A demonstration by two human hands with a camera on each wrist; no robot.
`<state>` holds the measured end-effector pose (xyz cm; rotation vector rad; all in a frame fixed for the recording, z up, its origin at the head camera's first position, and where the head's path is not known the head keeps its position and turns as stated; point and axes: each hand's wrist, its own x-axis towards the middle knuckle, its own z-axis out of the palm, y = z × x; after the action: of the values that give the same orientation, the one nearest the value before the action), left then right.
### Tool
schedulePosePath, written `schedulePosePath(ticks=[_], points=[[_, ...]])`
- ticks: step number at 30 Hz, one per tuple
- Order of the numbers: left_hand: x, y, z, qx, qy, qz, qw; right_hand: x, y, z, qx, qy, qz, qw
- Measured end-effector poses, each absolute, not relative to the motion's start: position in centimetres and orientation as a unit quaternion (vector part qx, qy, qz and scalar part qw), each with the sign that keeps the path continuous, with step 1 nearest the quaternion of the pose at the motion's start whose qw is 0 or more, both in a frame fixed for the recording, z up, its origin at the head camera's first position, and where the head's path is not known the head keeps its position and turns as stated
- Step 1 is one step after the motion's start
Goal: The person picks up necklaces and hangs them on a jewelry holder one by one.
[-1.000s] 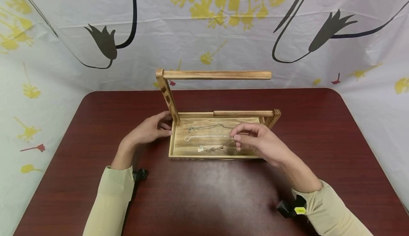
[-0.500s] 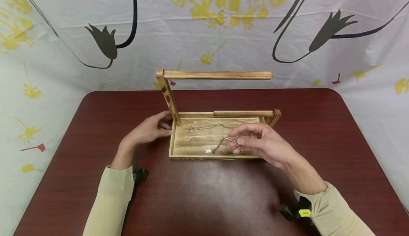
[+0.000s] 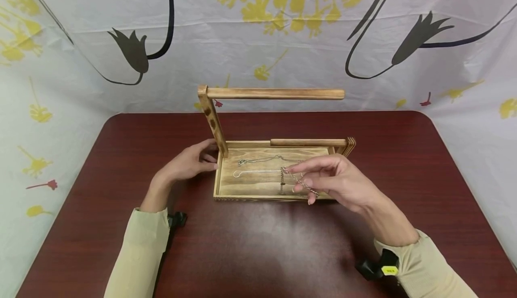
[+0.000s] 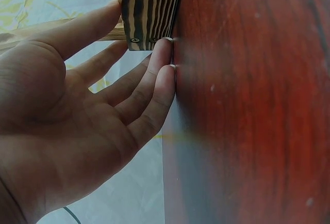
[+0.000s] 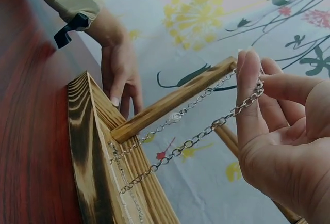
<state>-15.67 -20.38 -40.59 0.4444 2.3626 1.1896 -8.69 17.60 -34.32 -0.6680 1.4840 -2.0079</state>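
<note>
A shallow wooden tray (image 3: 216, 183) with dark grain stands on the table. My left hand (image 3: 186, 163) touches its left end; in the left wrist view the fairly straight fingers and thumb of that left hand (image 4: 98, 105) meet the striped end wall (image 4: 147, 10). Over the tray's right half, my right hand (image 3: 341, 181) pinches a silver chain necklace (image 3: 282, 182). The right wrist view shows this linked chain (image 5: 191, 142) looped over the fingers, its strands hanging down toward the tray. Behind it in the tray lie another silver chain (image 3: 260, 159) and a thin pale chain (image 3: 258, 171).
A wooden post (image 3: 214, 125) rises from the tray's left end and bears a long horizontal bar (image 3: 274, 94). A shorter wooden bar (image 3: 308, 142) runs along the back right. The dark red table (image 3: 258, 244) meets a patterned white cloth (image 3: 282, 42) behind.
My right hand has drawn the chain up and slightly right, so more of it hangs from the fingers and its flower-like end has left the tray's front left. The left hand stays put.
</note>
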Motion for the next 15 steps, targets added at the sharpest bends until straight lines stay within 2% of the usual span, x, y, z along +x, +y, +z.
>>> schedulePosePath(ticks=[8, 15], points=[[-15.7, -20.4, -40.7, 0.16, 0.856, 0.435, 0.23, -8.5, 18.4, -33.4, -0.24, 0.53, -0.765, 0.277], [-15.7, -20.5, -40.8, 0.16, 0.857, 0.433, 0.229, -8.4, 19.0, -33.0, -0.266, 0.51, -0.778, 0.253]])
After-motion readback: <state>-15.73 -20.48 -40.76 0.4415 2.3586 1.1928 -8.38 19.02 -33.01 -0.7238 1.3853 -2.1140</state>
